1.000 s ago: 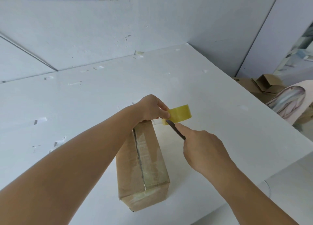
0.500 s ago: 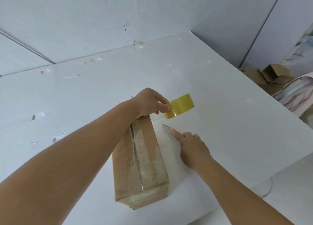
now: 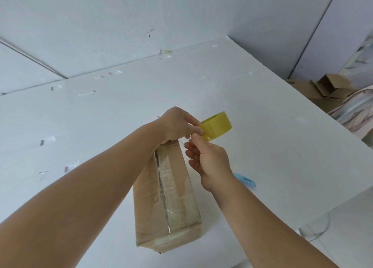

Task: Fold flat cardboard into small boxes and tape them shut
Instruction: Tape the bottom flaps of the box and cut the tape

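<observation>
A long brown cardboard box lies on the white table, its top seam covered with clear tape. My left hand rests over the box's far end and holds a yellow tape roll just above it. My right hand is raised right under the roll. Its thumb and forefinger pinch at the roll's lower edge and the other fingers are spread. A blue utility knife lies on the table to the right of my right wrist, partly hidden by it.
The table's right edge runs diagonally close to the knife. Beyond it lie folded cardboard pieces and a pale printed sheet. A thin wire loop lies below the table edge. White walls close the back.
My right hand has put the blue knife down on the table and risen to the tape roll. My left hand has kept the roll over the box's far end.
</observation>
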`<state>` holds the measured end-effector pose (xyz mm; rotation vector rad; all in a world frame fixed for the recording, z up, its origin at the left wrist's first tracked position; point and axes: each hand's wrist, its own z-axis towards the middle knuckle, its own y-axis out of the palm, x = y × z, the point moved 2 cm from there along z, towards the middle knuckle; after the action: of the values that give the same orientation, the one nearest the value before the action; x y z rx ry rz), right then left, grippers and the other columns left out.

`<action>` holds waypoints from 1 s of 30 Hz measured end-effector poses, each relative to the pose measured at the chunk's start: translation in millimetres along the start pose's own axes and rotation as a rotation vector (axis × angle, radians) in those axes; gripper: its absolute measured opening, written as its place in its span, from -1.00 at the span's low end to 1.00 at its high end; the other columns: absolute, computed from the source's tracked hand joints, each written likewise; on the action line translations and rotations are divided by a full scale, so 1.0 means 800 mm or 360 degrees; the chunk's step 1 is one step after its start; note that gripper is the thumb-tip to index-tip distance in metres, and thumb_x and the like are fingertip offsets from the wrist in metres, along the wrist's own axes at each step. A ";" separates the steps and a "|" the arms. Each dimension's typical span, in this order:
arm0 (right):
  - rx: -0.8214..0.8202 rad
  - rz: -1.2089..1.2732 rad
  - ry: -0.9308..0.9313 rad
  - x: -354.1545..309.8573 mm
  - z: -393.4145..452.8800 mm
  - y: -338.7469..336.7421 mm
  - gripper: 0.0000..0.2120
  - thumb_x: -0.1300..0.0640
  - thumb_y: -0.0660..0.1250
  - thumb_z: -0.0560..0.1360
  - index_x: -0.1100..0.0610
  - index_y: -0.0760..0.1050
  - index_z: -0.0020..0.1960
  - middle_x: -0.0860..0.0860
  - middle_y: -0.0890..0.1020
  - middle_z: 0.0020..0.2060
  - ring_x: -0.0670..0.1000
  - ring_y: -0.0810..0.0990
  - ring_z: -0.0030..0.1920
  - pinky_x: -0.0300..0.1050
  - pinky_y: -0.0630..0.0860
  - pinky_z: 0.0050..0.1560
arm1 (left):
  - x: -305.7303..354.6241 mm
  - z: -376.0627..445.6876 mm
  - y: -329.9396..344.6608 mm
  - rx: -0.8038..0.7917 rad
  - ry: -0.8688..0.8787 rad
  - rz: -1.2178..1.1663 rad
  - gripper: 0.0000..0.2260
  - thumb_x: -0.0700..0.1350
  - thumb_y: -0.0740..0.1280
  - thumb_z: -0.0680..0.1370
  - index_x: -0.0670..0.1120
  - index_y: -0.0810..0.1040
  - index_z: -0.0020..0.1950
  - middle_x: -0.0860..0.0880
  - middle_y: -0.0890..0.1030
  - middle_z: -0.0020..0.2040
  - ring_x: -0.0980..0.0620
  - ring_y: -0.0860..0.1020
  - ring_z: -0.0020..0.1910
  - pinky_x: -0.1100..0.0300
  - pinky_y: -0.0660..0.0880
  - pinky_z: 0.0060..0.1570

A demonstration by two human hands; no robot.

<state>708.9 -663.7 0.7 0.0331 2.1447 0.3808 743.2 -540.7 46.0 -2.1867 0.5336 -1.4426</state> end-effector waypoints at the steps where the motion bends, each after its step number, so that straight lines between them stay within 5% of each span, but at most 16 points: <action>1: 0.0023 0.0052 0.0021 0.001 0.001 0.002 -0.86 0.04 0.42 0.45 0.11 0.61 -0.17 -0.02 0.69 -0.25 -0.08 0.61 -0.21 -0.18 0.52 -0.15 | 0.001 -0.001 0.000 -0.0001 0.0000 -0.0008 -0.86 -0.07 0.54 0.35 -0.01 0.69 -0.12 -0.10 0.65 -0.25 0.07 0.54 -0.29 0.05 0.55 0.03; 5: 0.0084 0.0237 0.0084 0.005 0.006 0.012 -0.88 0.10 0.45 0.44 0.15 0.60 -0.21 -0.02 0.67 -0.33 -0.08 0.60 -0.29 -0.20 0.50 -0.22 | 0.002 -0.004 -0.003 -0.0001 0.0025 -0.0075 -0.91 -0.12 0.51 0.40 -0.05 0.71 -0.12 -0.09 0.67 -0.24 0.10 0.54 -0.31 0.16 0.51 -0.08; 14: 0.0082 0.0539 0.0177 0.016 0.009 0.021 -0.88 0.23 0.39 0.45 0.26 0.59 -0.04 0.09 0.67 -0.26 0.04 0.62 -0.16 -0.01 0.56 0.08 | 0.000 0.000 -0.002 0.0179 -0.0010 -0.0386 -0.86 -0.12 0.47 0.47 -0.17 0.67 -0.07 -0.08 0.67 -0.30 0.04 0.57 -0.30 0.20 0.54 -0.14; 30: 0.0109 0.0364 0.0157 0.027 0.004 0.016 -0.94 0.22 0.40 0.40 0.20 0.54 -0.19 0.11 0.59 -0.23 0.06 0.51 -0.21 -0.03 0.47 -0.12 | -0.005 0.000 -0.007 0.0370 0.0071 -0.0647 -0.94 -0.16 0.45 0.48 -0.14 0.66 -0.10 -0.05 0.64 -0.35 0.13 0.52 -0.45 0.40 0.45 -0.39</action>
<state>697.8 -647.4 -14.9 0.3067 2.2576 0.4490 742.0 -533.9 46.5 -2.1567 -0.0745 -1.6630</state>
